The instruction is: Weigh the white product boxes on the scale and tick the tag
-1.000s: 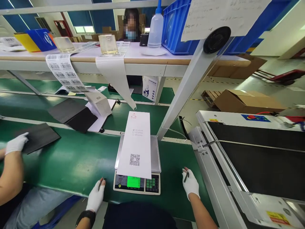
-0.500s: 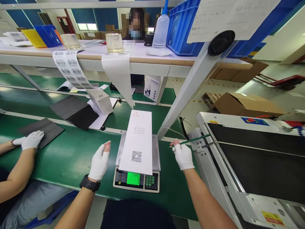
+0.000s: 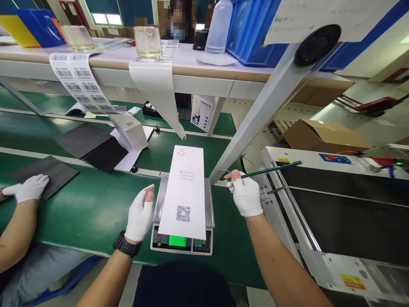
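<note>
A tall white box (image 3: 188,192) with printed checkboxes and a QR code stands on the pan of a digital scale (image 3: 155,245), its green display partly covered by the box's lower edge. Just left of the box is my left hand (image 3: 139,215), in a white glove with bare fingertips. It is open, holds nothing and is apart from the box. To the right, my right hand (image 3: 246,194), gloved the same way, is closed around a green pencil (image 3: 273,169). The pencil's tip points left toward the box, with a gap between them.
A slanted grey post (image 3: 252,115) rises behind my right hand. To the right stands a machine with a black belt (image 3: 345,204). Label strips (image 3: 81,85) hang from the shelf ahead. At left, a co-worker's gloved hand (image 3: 32,187) rests on a dark sheet (image 3: 62,175).
My left hand has come closer to the box. My right hand has risen slightly, still with the pencil, whose far end now points higher. The view has shifted a little.
</note>
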Demonstrator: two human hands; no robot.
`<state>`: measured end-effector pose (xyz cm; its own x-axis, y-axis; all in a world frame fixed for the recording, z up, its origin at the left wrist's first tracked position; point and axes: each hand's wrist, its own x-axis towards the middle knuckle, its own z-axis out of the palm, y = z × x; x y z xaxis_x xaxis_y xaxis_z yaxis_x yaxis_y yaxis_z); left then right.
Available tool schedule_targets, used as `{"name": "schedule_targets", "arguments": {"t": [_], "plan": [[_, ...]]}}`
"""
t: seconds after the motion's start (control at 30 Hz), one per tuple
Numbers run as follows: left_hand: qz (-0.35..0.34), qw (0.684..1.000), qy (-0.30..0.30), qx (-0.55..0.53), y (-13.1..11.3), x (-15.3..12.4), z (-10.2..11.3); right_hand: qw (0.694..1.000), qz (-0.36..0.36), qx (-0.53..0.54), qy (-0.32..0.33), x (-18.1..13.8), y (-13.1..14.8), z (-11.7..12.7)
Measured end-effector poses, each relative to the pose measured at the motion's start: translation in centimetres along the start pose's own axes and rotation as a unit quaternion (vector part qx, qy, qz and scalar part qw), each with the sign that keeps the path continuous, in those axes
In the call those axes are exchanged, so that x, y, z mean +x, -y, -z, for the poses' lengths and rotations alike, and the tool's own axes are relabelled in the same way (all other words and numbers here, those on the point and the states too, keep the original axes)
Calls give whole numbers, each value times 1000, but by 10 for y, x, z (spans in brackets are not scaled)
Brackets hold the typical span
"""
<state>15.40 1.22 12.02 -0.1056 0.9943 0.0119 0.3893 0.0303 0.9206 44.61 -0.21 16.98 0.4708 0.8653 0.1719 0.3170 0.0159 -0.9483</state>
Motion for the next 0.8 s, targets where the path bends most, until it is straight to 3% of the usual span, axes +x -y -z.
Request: {"name": "schedule_targets", "arguments": {"t": [0.13,0.3,0.43,0.57,0.8], "plan": [[26,999,9,-36,5,1,-2,999,4,44,-16,-6,-4,-11],[79,979,58,-179,1,2,-4,993,-59,98,4,-28,-16,-33],[128,922,128,-341,-18,-5,-17,972,-115,203,10,-53,-17,-62],[128,856,235,-442,-42,-18,-29,921,-143,357,54,-65,-4,-85],[108,844,222,-476,-56,-27,-30,906,-131,394,87,-53,6,-82]]}}
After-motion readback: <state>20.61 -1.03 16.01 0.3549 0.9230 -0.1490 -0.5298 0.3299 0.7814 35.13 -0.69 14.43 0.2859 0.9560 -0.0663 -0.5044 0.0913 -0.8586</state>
